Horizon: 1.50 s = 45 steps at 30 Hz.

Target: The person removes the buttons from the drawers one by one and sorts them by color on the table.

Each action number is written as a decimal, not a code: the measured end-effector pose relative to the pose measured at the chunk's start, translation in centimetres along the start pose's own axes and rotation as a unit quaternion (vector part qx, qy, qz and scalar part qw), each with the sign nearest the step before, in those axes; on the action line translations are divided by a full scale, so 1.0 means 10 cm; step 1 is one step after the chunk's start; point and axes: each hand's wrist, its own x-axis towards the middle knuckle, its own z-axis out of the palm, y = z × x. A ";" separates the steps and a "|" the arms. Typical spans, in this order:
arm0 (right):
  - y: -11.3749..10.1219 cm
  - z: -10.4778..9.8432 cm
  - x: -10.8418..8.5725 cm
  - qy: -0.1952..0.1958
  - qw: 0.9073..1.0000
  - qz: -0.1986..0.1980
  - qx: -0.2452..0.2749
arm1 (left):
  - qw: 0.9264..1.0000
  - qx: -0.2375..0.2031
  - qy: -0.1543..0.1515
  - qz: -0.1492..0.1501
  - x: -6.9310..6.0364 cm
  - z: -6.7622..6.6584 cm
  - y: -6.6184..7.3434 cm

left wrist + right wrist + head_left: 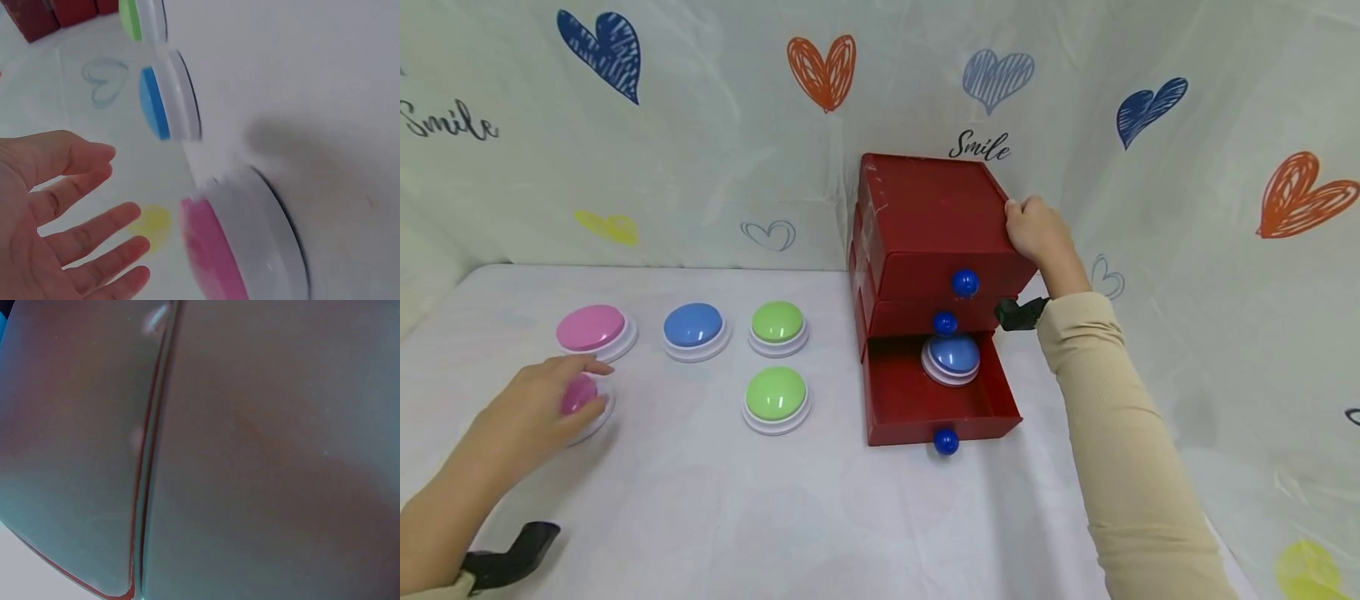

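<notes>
On the left of the table my left hand hovers over the nearer pink button, partly hiding it. In the left wrist view the fingers are spread and apart from a pink button on a white base. Another pink button sits just beyond. At the right, my right hand grips the upper right edge of a red drawer cabinet; some fingers are hidden. Its bottom drawer stands pulled out, with a blue button inside. The right wrist view shows only the cabinet's dark surface.
A blue button and two green buttons, one farther and one nearer, stand between the left hand and the cabinet. Blue knobs stick out from the drawer fronts. A patterned curtain hangs behind the white table.
</notes>
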 end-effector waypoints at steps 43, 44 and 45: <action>0.01 0.00 0.02 0.000 1.000 0.004 0.003 | 0.942 -0.158 -0.007 0.294 0.68 0.76 2.36; 0.01 0.00 0.02 0.000 1.000 0.002 0.003 | 0.943 -0.158 -0.016 0.293 0.70 0.77 2.39; 0.01 -0.01 0.02 0.001 1.000 0.002 0.003 | 0.944 -0.155 -0.026 0.290 0.72 0.79 2.41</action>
